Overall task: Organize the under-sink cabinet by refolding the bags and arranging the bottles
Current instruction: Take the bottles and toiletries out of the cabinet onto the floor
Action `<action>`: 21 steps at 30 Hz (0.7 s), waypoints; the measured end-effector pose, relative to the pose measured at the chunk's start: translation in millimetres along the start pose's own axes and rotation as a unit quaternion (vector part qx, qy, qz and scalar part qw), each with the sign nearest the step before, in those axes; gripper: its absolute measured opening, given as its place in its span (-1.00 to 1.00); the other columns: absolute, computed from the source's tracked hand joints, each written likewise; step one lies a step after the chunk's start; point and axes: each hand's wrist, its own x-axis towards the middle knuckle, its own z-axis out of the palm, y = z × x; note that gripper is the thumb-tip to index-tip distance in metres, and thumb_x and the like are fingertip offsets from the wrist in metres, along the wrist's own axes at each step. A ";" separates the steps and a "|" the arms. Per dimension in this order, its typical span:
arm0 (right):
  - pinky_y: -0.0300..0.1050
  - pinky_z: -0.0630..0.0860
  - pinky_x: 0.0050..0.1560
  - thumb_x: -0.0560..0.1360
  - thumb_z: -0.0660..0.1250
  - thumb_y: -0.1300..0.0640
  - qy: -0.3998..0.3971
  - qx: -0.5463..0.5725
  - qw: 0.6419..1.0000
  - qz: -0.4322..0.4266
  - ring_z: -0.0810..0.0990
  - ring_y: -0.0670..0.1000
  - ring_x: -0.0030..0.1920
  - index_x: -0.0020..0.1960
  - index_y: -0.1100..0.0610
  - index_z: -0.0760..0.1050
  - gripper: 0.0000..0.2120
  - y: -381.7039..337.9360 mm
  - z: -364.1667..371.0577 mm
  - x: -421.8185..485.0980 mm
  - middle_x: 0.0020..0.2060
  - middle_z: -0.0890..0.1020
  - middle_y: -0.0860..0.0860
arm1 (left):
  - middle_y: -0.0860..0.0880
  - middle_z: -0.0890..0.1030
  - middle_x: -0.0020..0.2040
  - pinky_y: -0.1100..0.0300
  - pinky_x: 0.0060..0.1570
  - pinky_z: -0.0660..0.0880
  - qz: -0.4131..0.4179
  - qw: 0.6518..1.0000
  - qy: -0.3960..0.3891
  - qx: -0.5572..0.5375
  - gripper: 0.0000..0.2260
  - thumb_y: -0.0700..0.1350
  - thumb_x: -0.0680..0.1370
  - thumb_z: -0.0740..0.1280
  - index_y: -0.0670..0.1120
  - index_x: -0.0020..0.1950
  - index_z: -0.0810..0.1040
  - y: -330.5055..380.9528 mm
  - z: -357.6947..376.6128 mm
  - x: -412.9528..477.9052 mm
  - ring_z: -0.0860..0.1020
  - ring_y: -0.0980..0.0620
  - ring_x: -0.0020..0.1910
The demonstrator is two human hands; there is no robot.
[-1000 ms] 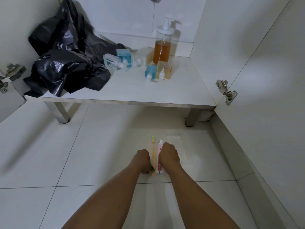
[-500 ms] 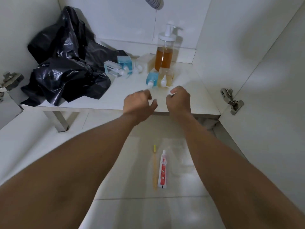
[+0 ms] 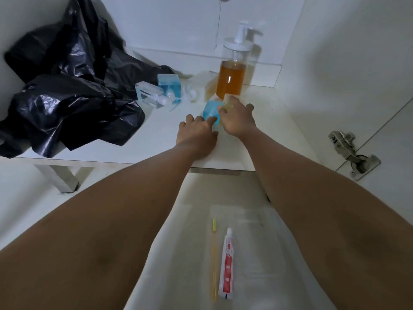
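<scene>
left hand (image 3: 196, 134) fingers on the blue bottle (image 3: 210, 110) mid-shelf (image 3: 156, 142), can't tell if it's actually gripping, right hand (image 3: 238, 119) wrapped round the yellow bottle (image 3: 230, 101) right beside it, pump bottle (image 3: 231, 80) just behind, black bags (image 3: 67, 90) heaped at left

White cabinet shelf (image 3: 156, 139): left side is blocked by crumpled black plastic bags (image 3: 67, 97), back edge by tall clear amber-filled pump bottle (image 3: 231, 79); front-right corner is bare.
</scene>
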 end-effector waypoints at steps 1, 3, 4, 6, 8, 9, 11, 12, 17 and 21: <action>0.07 0.46 0.20 0.64 0.15 -0.08 0.006 0.001 1.000 0.005 0.52 0.23 0.21 0.48 -0.06 0.25 -0.58 -0.9 0.7 0.8 0.29 0.36 0.18 | -0.14 0.53 0.29 -0.03 0.21 0.36 0.000 1.000 0.013 -0.001 -0.58 0.12 0.67 0.15 0.03 0.51 0.32 -1.2 0.9 0.2 0.42 -0.16 0.26; 0.06 0.50 0.16 0.63 0.21 -0.09 0.038 0.015 0.999 0.022 0.57 0.23 0.13 0.42 -0.02 0.29 -0.60 -3.3 2.2 0.2 0.26 0.36 0.16 | -0.12 0.54 0.24 0.00 0.16 0.39 -0.003 1.000 0.029 -0.002 -0.61 0.15 0.66 0.16 -0.01 0.42 0.39 -2.1 2.2 -0.5 0.44 -0.13 0.20; 0.05 0.52 0.13 0.62 0.24 -0.09 0.057 0.018 0.998 0.029 0.58 0.21 0.11 0.40 -0.01 0.29 -0.60 -4.3 3.1 -1.3 0.24 0.37 0.15 | -0.12 0.54 0.22 0.01 0.15 0.39 -0.005 0.999 0.031 0.003 -0.61 0.16 0.66 0.16 -0.03 0.38 0.42 -2.2 2.4 -1.9 0.45 -0.12 0.18; 0.02 0.55 0.09 0.59 0.31 -0.05 0.081 0.017 0.996 0.036 0.59 0.18 0.10 0.38 -0.02 0.27 -0.58 -4.9 4.7 -7.3 0.23 0.38 0.13 | -0.11 0.54 0.18 0.00 0.13 0.39 -0.007 0.999 0.028 0.016 -0.61 0.19 0.64 0.18 -0.03 0.32 0.45 -3.0 1.3 -6.2 0.45 -0.12 0.17; 0.02 0.59 0.08 0.56 0.37 0.00 0.087 0.017 0.995 0.042 0.59 0.18 0.09 0.36 -0.03 0.26 -0.55 -3.9 6.1 -16.0 0.21 0.38 0.12 | -0.10 0.54 0.16 -0.01 0.12 0.39 -0.010 0.999 0.026 0.018 -0.63 0.19 0.62 0.22 -0.04 0.29 0.47 -4.9 -1.8 -12.1 0.45 -0.13 0.17; 0.04 0.61 0.07 0.54 0.40 0.02 0.086 0.014 0.995 0.042 0.60 0.19 0.08 0.34 -0.03 0.25 -0.53 -3.1 5.3 -21.1 0.21 0.38 0.11 | -0.10 0.54 0.15 0.00 0.12 0.40 -0.010 0.999 0.027 0.017 -0.63 0.18 0.62 0.24 -0.04 0.28 0.47 -6.3 -4.4 -15.7 0.46 -0.12 0.15; 0.08 0.62 0.06 0.50 0.44 0.02 0.077 0.003 0.996 0.043 0.60 0.19 0.06 0.33 -0.03 0.22 -0.48 -0.1 -0.1 -31.4 0.19 0.38 0.11 | -0.09 0.52 0.13 0.02 0.09 0.44 -0.011 1.000 0.026 -0.002 -0.66 0.13 0.61 0.28 -0.05 0.28 0.45 -8.3 -12.7 -24.6 0.49 -0.10 0.11; 0.07 0.62 0.05 0.49 0.45 0.01 0.067 -0.001 0.997 0.040 0.59 0.17 0.04 0.33 -0.02 0.22 -0.46 2.1 -4.6 -36.7 0.18 0.38 0.10 | -0.09 0.51 0.12 0.03 0.08 0.45 -0.012 0.999 0.025 -0.016 -0.68 0.09 0.61 0.30 -0.04 0.28 0.44 -9.1 -18.6 -30.0 0.50 -0.09 0.08; 0.03 0.61 0.09 0.35 0.54 -0.09 0.006 -0.015 1.000 -0.010 0.57 0.08 0.05 0.32 -0.03 0.30 -0.35 3.6 -38.0 -70.1 0.11 0.49 0.02 | -0.06 0.57 0.07 -0.02 0.01 0.47 0.022 0.996 0.087 -0.021 -0.84 -0.15 0.64 0.23 -0.01 0.20 0.47 -11.1 -58.2 -53.2 0.55 -0.12 -0.07; 0.03 0.61 0.11 0.28 0.60 -0.08 -0.039 -0.031 0.998 -0.029 0.56 0.03 0.06 0.39 -0.05 0.32 -0.23 -11.6 -66.2 -97.7 0.05 0.50 -0.08 | -0.10 0.61 0.18 0.03 -0.03 0.42 0.032 0.994 0.095 -0.031 -0.77 -0.11 0.66 0.22 -0.06 0.29 0.55 -6.4 -96.4 -68.5 0.58 -0.17 0.03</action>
